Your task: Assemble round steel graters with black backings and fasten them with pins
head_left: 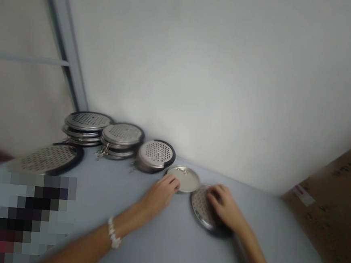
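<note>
My left hand (162,193) reaches forward with its fingers curled at the near edge of a plain round metal disc (185,179) lying flat on the table. My right hand (224,206) rests on top of a round perforated metal plate with a dark rim (201,210), fingers bent over it. The two pieces lie side by side, nearly touching. A white beaded bracelet (113,233) sits on my left wrist.
Stacks of the same perforated metal discs (86,126) (121,139) (156,155) line the back left against the white wall. Another perforated disc (48,159) lies at the left. A brown cardboard box (331,200) stands at the right. A pixelated area covers the lower left.
</note>
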The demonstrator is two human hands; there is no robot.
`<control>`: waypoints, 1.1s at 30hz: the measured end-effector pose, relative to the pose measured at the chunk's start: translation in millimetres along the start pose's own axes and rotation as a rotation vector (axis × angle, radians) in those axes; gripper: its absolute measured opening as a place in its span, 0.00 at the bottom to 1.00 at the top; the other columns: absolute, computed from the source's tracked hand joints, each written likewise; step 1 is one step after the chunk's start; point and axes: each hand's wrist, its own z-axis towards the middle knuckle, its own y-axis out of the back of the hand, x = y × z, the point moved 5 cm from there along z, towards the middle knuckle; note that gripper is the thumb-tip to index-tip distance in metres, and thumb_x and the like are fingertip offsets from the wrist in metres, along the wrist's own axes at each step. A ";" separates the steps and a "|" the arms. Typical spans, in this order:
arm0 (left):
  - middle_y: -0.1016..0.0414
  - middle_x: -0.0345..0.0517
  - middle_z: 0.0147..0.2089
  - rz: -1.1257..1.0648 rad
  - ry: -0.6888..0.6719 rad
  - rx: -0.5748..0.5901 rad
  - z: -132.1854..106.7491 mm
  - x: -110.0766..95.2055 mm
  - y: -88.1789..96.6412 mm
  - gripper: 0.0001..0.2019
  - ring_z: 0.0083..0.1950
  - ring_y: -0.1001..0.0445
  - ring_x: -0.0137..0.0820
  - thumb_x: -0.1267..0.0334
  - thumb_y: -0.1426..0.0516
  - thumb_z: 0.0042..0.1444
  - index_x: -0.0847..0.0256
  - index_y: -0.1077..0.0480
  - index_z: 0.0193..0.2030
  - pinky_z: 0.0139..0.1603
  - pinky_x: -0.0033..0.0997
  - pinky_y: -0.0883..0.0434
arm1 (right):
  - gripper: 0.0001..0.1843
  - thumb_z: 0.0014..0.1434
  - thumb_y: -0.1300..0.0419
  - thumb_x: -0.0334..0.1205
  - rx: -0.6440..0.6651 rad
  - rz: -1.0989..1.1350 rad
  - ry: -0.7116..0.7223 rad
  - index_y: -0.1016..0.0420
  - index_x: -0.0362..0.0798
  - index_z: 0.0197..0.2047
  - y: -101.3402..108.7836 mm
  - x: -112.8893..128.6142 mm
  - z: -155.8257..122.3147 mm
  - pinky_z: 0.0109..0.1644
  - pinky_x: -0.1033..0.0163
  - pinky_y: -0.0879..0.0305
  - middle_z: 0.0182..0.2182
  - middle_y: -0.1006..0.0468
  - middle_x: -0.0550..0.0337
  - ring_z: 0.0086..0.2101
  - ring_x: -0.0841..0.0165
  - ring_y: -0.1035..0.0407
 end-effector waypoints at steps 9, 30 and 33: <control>0.28 0.42 0.32 -0.281 -0.063 -0.143 -10.5 -38.8 25.2 0.04 0.32 0.31 0.30 0.64 0.43 0.61 0.60 0.32 0.35 0.36 0.29 0.32 | 0.13 0.69 0.51 0.44 -0.045 -0.090 -0.007 0.26 0.51 0.39 1.4 4.4 -5.1 0.53 0.56 0.37 0.41 0.24 0.54 0.45 0.59 0.32; 0.33 0.37 0.30 -1.110 0.285 -0.007 -1.2 -32.0 30.3 0.15 0.29 0.34 0.26 0.52 0.37 0.53 0.62 0.33 0.34 0.28 0.24 0.35 | 0.09 0.66 0.45 0.46 -0.044 -0.071 -0.050 0.27 0.51 0.42 0.6 7.2 -6.2 0.55 0.54 0.39 0.42 0.23 0.54 0.48 0.58 0.32; 0.34 0.35 0.29 -0.880 0.117 0.277 -8.1 -50.7 35.7 0.10 0.30 0.36 0.25 0.62 0.35 0.50 0.61 0.33 0.30 0.32 0.24 0.37 | 0.10 0.65 0.44 0.46 -0.065 -0.064 -0.066 0.27 0.51 0.44 -1.7 -0.7 -5.9 0.54 0.53 0.39 0.43 0.22 0.54 0.48 0.57 0.32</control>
